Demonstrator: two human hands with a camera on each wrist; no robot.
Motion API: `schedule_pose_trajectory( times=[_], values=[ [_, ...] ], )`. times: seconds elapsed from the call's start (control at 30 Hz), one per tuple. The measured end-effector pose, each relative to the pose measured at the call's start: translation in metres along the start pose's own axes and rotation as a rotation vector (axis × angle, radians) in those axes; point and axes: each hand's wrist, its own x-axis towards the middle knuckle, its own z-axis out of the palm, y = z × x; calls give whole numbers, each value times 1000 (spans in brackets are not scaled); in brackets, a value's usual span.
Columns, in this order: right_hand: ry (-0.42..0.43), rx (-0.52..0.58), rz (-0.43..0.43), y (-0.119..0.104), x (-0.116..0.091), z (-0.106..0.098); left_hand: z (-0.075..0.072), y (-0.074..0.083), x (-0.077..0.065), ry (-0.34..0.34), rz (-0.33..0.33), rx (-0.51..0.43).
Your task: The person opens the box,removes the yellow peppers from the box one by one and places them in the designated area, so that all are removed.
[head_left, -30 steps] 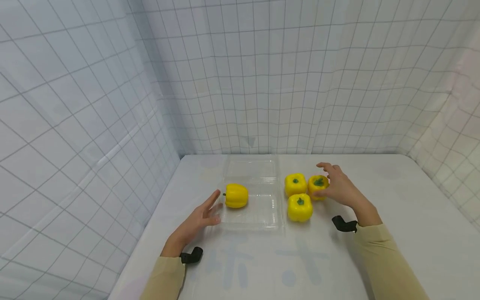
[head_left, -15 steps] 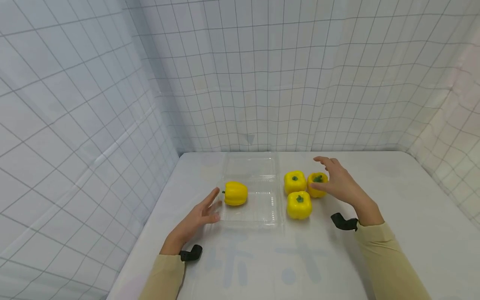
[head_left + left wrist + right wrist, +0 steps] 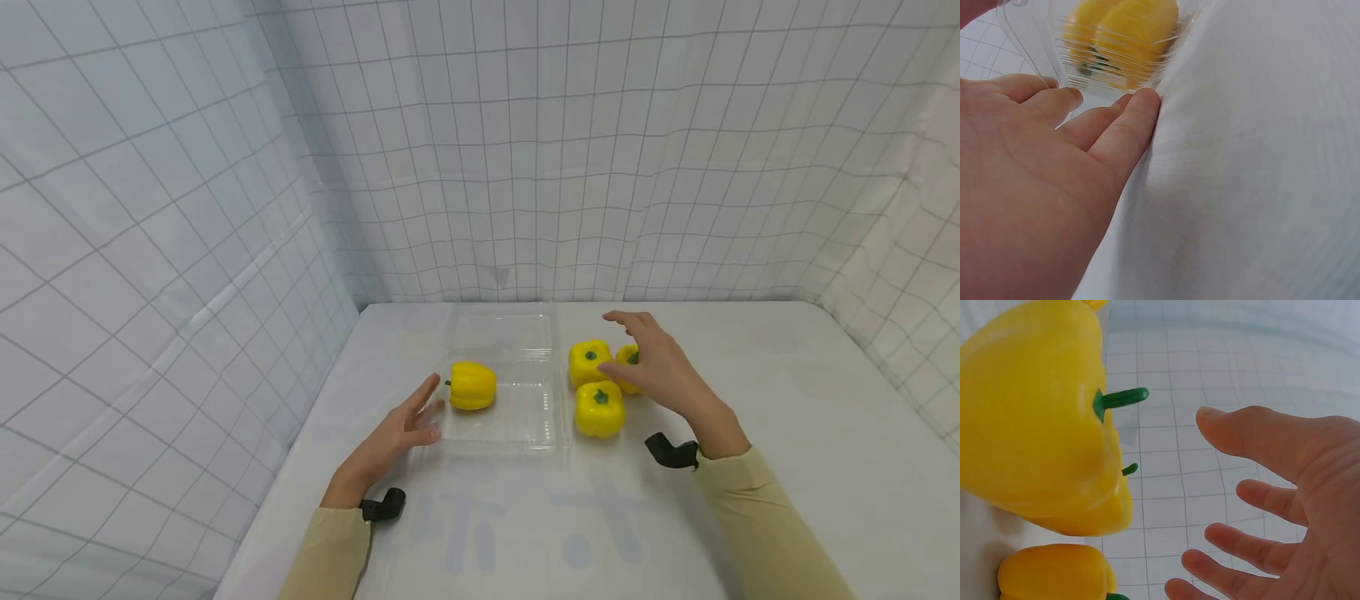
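Observation:
A clear plastic clamshell box (image 3: 525, 425) lies open on the table, its lid (image 3: 502, 329) folded back. Inside, at the left, a yellow bell pepper (image 3: 472, 386) rests on its side with the stem toward my left hand (image 3: 390, 442). That hand's fingertips (image 3: 1141, 103) touch the box's left wall. My right hand (image 3: 660, 367) hovers with spread fingers over the group of peppers at the right, holding nothing. Below it are a back-left pepper (image 3: 585, 362), a front pepper (image 3: 598, 417) and a third pepper (image 3: 630, 383) partly hidden by the hand. All three stand stem up.
The white table (image 3: 810, 433) carries faint grey printed marks (image 3: 472, 533) toward the front. White grid-patterned curtains (image 3: 495, 167) enclose the back and sides. A black wrist camera (image 3: 671, 452) sits on the right wrist and another black wrist camera (image 3: 384, 505) on the left.
My right hand has moved left, from the rightmost pepper toward the back-left one. The left hand stays at the box, and the peppers have not moved on the table.

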Motion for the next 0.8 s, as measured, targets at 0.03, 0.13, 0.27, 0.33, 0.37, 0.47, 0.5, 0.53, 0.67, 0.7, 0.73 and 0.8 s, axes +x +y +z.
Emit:
schedule_pose_trajectory(
  times=[0.03,0.13,0.27,0.33,0.37,0.47,0.5,0.53,0.67,0.7,0.73,0.8],
  values=[
    [0,3,-5,-2,0,1,0,0,0,-2,0,3],
    [-2,11,-24,-8,0,5,-1,0,0,-8,8,7],
    [-8,26,-51,-16,1,11,-1,0,1,-16,14,3],
    [-16,27,-66,-21,2,15,0,0,1,-17,18,0],
    [-18,24,-75,-23,3,17,0,0,1,-17,20,-2],
    [-29,18,-97,-30,5,23,0,0,1,-19,22,-6],
    [-33,19,-105,-33,6,25,0,-1,1,-17,20,-7],
    [-36,18,-113,-36,7,27,0,-1,1,-17,19,-6],
    [-54,20,-145,-46,10,38,0,-1,1,-7,4,-3],
    [-57,18,-150,-48,11,41,0,-1,1,-4,2,-2],
    [-61,20,-154,-50,12,44,0,-1,0,-1,-2,-1],
    [-75,23,-154,-53,14,50,0,0,0,1,-8,0]
  ],
)
